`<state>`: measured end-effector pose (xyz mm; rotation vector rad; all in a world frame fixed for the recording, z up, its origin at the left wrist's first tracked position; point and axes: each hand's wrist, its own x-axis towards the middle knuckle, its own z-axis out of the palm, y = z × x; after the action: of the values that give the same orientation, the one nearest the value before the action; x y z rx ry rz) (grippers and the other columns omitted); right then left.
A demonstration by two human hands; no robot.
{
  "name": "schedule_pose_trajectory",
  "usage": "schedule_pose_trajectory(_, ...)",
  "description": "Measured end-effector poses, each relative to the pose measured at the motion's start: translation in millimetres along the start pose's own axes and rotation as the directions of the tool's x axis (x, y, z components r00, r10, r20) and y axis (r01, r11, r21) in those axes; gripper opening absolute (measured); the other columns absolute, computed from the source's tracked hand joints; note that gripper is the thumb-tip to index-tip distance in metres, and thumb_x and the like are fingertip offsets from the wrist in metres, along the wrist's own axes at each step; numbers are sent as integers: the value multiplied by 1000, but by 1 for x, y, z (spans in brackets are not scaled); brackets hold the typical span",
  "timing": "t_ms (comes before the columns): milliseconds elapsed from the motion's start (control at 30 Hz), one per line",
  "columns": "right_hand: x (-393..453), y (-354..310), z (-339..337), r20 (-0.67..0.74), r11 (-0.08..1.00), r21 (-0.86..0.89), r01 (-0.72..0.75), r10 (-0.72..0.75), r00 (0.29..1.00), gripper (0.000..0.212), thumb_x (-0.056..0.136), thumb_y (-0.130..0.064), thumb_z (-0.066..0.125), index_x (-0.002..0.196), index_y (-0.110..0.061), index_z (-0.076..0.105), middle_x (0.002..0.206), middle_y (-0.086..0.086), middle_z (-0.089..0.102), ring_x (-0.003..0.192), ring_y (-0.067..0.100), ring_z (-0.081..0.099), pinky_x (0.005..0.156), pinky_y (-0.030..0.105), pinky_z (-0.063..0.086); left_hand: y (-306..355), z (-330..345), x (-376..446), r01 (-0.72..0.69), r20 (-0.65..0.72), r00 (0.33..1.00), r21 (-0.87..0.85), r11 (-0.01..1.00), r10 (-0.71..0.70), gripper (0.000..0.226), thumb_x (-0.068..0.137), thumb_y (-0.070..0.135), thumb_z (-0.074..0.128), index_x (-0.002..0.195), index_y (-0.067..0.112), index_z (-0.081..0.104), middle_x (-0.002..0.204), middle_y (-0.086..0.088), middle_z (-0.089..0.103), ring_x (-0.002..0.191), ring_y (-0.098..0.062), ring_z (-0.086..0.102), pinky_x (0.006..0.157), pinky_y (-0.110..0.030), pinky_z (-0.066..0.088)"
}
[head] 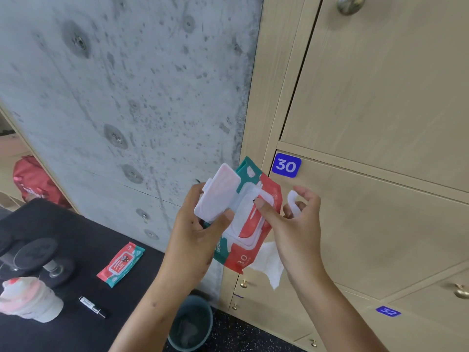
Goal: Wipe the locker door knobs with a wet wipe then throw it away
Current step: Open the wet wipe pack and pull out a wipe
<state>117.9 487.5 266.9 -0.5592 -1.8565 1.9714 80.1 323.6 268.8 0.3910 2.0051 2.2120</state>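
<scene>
My left hand (pixel 195 229) grips a red and green wet wipe pack (pixel 250 252) whose white flip lid (pixel 215 194) stands open. My right hand (pixel 291 219) holds a white wet wipe (pixel 269 262) that loops over the fingers and hangs below the pack, while its thumb presses on the pack's opening. A round metal door knob (pixel 350 3) shows at the top right on a beige locker door. Small brass knobs (pixel 460 290) sit on lower locker doors. A grey-blue trash bin (pixel 190 323) stands on the floor below my hands.
A concrete wall (pixel 127 97) fills the left. A black surface (pixel 76 250) at lower left carries a second wipe pack (pixel 121 264), a black marker (pixel 92 306), a dumbbell (pixel 38 260) and a crumpled white and red plastic bag (pixel 28 298). Blue plates numbered 30 (pixel 286 165) and 32 (pixel 387 311) mark lockers.
</scene>
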Motion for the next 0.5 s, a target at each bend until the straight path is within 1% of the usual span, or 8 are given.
schedule_pose_trajectory(67,-1,1,-8,22,994,36,-102,102,995,47,88,-25,75,123,-22,44,94,-10,62,59,-13,64,45,3,42,1,2,0,33,26,999,-12,999,-33,48,96,6,66,120,43,47,105,15,66,95,-7,73,66,-42,64)
schedule_pose_trajectory(133,0,2,-14,76,986,4,-166,165,983,34,92,-42,67,108,-14,59,81,-5,68,56,2,62,52,7,42,-1,5,-1,38,62,997,42,998,-41,54,99,4,62,110,52,40,96,29,65,83,-15,73,74,-64,57)
schedule_pose_trajectory(167,-1,2,-18,119,983,-24,-183,184,976,41,94,-49,61,100,-9,65,78,3,70,62,11,59,60,14,44,0,11,-3,29,76,997,65,997,-34,54,100,2,58,108,51,37,90,34,63,78,-12,70,71,-62,56)
schedule_pose_trajectory(267,-4,2,-22,143,972,-14,-233,232,962,50,95,-53,56,100,-7,74,100,18,75,88,39,66,85,43,51,3,16,-5,12,159,987,60,998,-22,41,103,1,53,112,35,33,92,39,65,71,-1,70,60,-32,54)
schedule_pose_trajectory(333,-4,2,-31,129,974,10,-225,222,966,47,95,-51,58,101,-8,76,103,18,76,104,51,65,101,60,49,4,25,-9,39,224,974,28,999,-44,29,100,17,58,113,29,36,103,14,74,80,-27,75,68,-46,64)
schedule_pose_trajectory(367,-4,0,-36,129,975,18,-221,217,968,45,94,-50,59,101,-9,76,102,17,77,105,52,65,100,65,47,5,29,-12,52,248,967,22,998,-56,32,95,27,63,114,28,38,106,4,74,86,-38,73,73,-53,64)
schedule_pose_trajectory(433,-4,-1,-44,138,975,50,-217,209,968,42,95,-47,60,104,-9,76,102,16,77,99,46,70,97,65,49,6,34,-17,52,293,954,31,998,-59,41,87,37,72,114,29,43,110,8,74,92,-28,76,71,-42,65)
schedule_pose_trajectory(500,-5,-2,-51,147,978,72,-197,185,972,40,96,-44,59,106,-10,75,102,15,77,93,37,75,91,54,57,7,41,-22,44,317,947,29,999,-51,38,85,42,78,111,31,52,113,14,74,99,-20,76,72,-31,63)
